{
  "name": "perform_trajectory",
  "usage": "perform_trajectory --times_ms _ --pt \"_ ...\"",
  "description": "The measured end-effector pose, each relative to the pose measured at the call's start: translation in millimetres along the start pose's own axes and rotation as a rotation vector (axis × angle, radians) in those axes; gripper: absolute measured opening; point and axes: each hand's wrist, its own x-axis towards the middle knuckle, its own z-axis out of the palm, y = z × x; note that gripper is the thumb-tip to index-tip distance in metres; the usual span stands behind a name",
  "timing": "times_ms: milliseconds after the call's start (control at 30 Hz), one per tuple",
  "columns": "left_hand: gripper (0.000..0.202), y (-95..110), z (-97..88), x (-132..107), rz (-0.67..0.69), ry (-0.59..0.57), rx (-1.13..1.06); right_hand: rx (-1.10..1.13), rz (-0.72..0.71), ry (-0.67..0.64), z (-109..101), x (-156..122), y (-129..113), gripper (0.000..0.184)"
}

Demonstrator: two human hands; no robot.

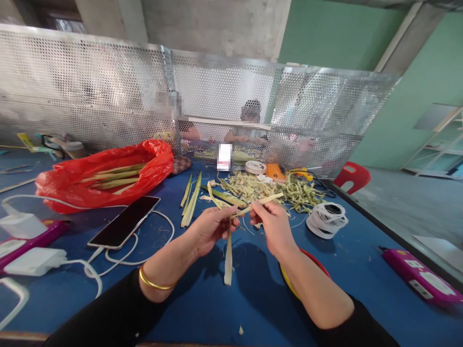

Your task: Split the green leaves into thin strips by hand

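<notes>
Pale strips of dried leaf cross between my two hands above the blue table. My left hand [213,227] is closed with thumb and fingers pinching the strips where they meet. One leaf strip [227,262] hangs down below it, and another curves up behind it. My right hand [272,224] pinches a yellowish leaf strip [272,198] that points up to the right. The exact crossing of the strips is partly hidden by my fingers. Behind my hands lies a heap of green and pale leaf pieces [301,193]. Several longer leaves [192,200] rest to the left of it.
A red plastic bag [72,185] of leaves and a phone [125,222] with white cables lie left. A roll of white strip [326,220] and a purple power strip [419,274] are right. A perforated metal screen [224,86] stands behind, with people beyond it.
</notes>
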Motion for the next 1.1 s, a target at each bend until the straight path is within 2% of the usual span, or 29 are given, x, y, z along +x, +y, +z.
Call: perform_trajectory --times_ms 100,200,367,633,900,1100 --pt "0.028 -2 0.1 -1 0.009 0.037 0.057 -0.014 -0.033 -0.063 2 -3 -4 0.026" --pt "0.024 -3 1.1 -1 0.001 0.059 0.131 -0.038 -0.041 -0.096 3 -4 -4 0.026" --pt "0.018 -2 1.6 -1 -0.027 0.035 0.133 -0.035 -0.045 -0.004 3 -3 5 0.023" --pt "0.014 1 -0.2 -2 -0.049 -0.007 0.117 -0.065 -0.187 0.105 -1 -2 9 0.024" --pt "0.013 4 1.4 -3 -0.051 0.013 0.093 0.034 -0.109 0.161 -2 2 7 0.023" --pt "0.025 5 -2.8 0 -0.027 -0.007 -0.034 0.159 -0.051 0.096 -5 7 -5 0.025"
